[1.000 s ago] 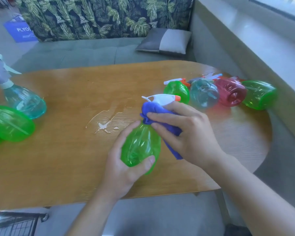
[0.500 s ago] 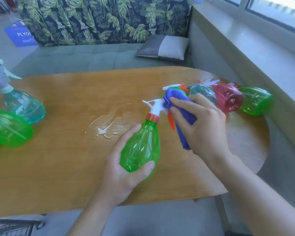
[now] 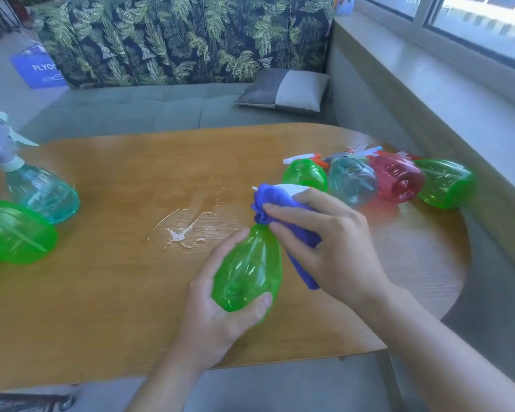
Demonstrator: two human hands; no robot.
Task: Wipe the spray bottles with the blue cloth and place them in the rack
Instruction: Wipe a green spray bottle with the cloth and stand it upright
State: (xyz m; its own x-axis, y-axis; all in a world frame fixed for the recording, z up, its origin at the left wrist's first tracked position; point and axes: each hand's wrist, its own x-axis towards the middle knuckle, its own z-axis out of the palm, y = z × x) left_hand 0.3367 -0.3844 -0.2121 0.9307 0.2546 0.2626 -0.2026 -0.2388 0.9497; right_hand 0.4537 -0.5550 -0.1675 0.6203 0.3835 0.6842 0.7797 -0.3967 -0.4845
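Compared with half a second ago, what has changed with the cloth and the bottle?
The right hand has slid the blue cloth back from the trigger onto the neck of the green bottle, covering the orange collar again. The left hand grips the bottle's base as before; the bottles lying on the table have not moved.

A home living room: palm-print sofa (image 3: 176, 40), cushion (image 3: 283, 90), wooden table (image 3: 101, 292).

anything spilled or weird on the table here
Yes: a small whitish puddle with thin streaks sits on the wooden table, just left of the green spray bottle being wiped. It looks like spilled liquid.
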